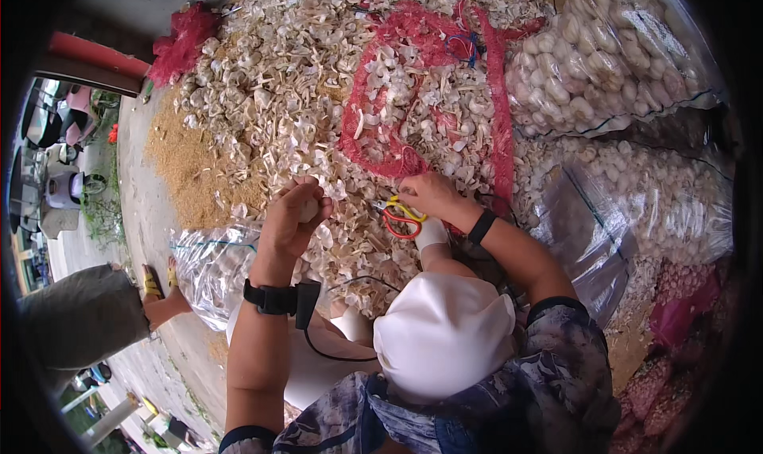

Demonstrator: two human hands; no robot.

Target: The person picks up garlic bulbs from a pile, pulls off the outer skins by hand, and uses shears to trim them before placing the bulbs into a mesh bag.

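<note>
My left hand (292, 215) is raised over the heap, its fingers curled round a pale, rounded garlic bulb (309, 210) that is partly hidden by them. To its right, my right hand (433, 195) is closed at a pair of scissors (405, 219) with one yellow and one red handle. The scissor blades point left, toward the left hand, and stay apart from the bulb. Beneath both hands spreads a deep heap of garlic skins and stem cuttings (350, 243). A black strap circles each of my wrists.
Red mesh netting (373, 148) lies across the heap. Clear bags of garlic (608, 52) stand at the right, with a clear plastic bag (584, 235) nearer. Another clear bag (214, 267) lies left. White cloth (445, 335) covers my lap. Another person's leg (87, 319) is at far left.
</note>
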